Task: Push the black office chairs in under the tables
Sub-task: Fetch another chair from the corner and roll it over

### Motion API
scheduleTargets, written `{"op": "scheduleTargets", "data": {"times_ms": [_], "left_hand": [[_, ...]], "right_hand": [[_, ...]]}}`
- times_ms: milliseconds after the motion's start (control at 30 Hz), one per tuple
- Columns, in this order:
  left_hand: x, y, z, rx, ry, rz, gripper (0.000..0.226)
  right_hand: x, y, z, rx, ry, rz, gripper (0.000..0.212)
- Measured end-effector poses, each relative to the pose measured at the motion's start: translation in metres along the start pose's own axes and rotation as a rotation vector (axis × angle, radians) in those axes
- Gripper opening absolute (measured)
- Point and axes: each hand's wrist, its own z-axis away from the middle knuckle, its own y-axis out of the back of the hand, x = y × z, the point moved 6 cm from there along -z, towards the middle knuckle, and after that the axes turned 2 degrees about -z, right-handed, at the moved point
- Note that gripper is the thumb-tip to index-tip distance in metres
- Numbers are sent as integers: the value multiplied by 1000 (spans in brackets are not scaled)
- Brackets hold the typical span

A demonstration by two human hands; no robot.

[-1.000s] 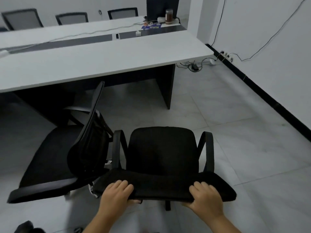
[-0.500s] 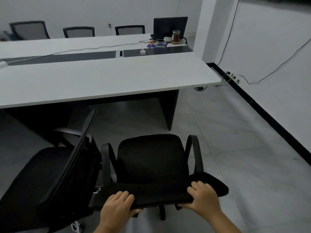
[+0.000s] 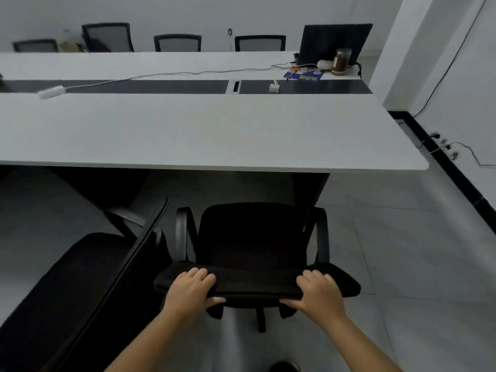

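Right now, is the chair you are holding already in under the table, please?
Not yet. The chair, gripped by both hands at its backrest top, stands clear of the table edge.

Second chair (image 3: 80, 285) at left: cut off by the frame's left and bottom edges, base unseen. Held chair (image 3: 255, 237): wheels hidden beneath its seat and backrest. Far chairs (image 3: 177, 42): only backrest tops show above the table (image 3: 214, 130). Blue booklet (image 3: 303, 75): print too small to read.
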Motion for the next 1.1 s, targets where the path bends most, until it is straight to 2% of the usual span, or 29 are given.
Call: {"op": "scheduleTargets", "data": {"times_ms": [167,267,367,733,833,900,967,1100], "left_hand": [[-19,-12,-44,38,108,-5,46],[-25,-14,-64,154,151,-5,79],[-28,-14,-85,205,149,0,85],[-86,-38,-157,257,45,1,82],[-106,-47,-183,201,7,-1,67],[-118,-54,-201,177,-13,-13,57],[-128,-61,-220,155,-31,-18,54],[-144,-69,-251,138,-71,-16,52]], "right_hand": [[26,-15,-56,3,53,0,59],[41,-22,-83,9,79,-9,60],[54,-27,-103,15,89,-12,60],[62,-53,-167,88,32,-17,62],[63,-60,-190,82,-14,-20,71],[66,-66,-205,43,-51,10,61],[70,-70,-221,19,-79,33,55],[79,-74,-251,42,-103,57,66]]}}
